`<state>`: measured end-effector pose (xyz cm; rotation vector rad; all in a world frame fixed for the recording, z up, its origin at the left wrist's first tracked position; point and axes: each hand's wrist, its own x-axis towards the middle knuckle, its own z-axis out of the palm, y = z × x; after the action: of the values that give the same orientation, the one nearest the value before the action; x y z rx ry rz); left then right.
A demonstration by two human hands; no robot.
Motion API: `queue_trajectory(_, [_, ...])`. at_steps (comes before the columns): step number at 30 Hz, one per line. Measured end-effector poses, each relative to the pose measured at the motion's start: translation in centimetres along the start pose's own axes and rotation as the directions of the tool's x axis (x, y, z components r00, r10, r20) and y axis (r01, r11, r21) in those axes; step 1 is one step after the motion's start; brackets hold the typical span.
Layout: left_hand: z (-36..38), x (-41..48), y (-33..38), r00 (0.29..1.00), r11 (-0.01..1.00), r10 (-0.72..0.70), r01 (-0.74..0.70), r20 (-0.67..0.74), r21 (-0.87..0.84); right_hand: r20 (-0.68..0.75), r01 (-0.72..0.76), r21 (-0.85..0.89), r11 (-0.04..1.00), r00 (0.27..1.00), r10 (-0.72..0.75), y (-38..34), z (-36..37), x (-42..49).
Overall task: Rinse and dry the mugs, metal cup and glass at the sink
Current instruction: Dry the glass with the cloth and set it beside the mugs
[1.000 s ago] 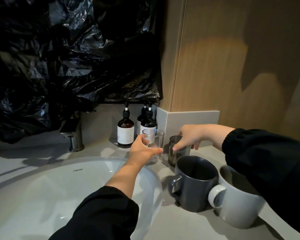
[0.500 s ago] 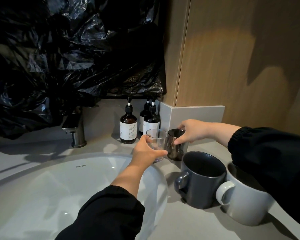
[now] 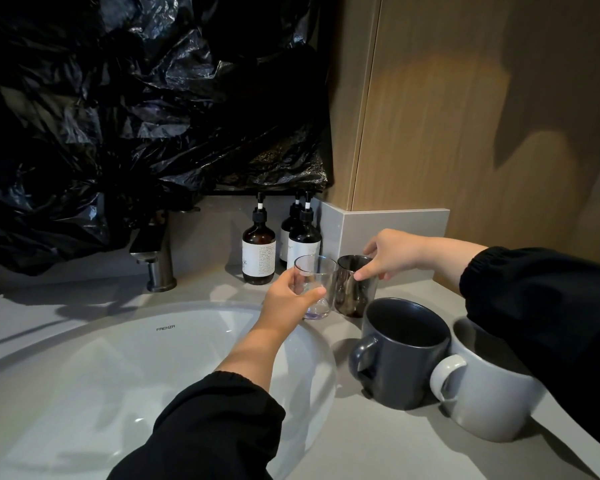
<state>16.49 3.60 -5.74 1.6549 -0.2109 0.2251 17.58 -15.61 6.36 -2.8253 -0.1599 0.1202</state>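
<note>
We grip the glass point(image 3: 314, 289) in the left hand point(image 3: 288, 296) at the far right rim of the sink point(image 3: 118, 358); the right hand point(image 3: 392, 252) pinches the metal cup point(image 3: 352, 297) right of the sink, where the dark mug point(image 3: 402, 365) and pale mug point(image 3: 489, 400) stand on the counter point(image 3: 378, 445)

light mug point(image 3: 482, 403) partly behind sleeve point(image 3: 541, 299); bottle label point(image 3: 259, 259) print too small to read.
</note>
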Motion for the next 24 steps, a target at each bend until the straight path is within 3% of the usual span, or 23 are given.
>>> queue_trajectory(14, [0.7,-1.1,1.0,1.000,0.996,-0.027,0.028,-0.016,0.085,-0.045,0.022,-0.094,0.995,0.999,-0.026,-0.1,0.1,-1.5])
queue_trajectory(17, [0.6,-1.5,2.0,0.998,0.982,-0.046,0.054,-0.049,0.180,-0.047,0.014,-0.111,0.994,0.999,-0.020,-0.3,-0.2,-2.8])
queue_trajectory(21, [0.5,-2.9,4.6,0.960,0.948,0.176,-0.107,-0.216,0.298,-0.040,0.055,-0.195,0.979,0.997,-0.064,-0.3,-0.8,-6.6])
queue_trajectory(24, [1.0,-4.7,7.3,0.968,0.931,0.249,-0.240,-0.001,0.275,-0.057,0.067,-0.194,0.979,0.995,-0.080,0.2,-1.1,-10.0])
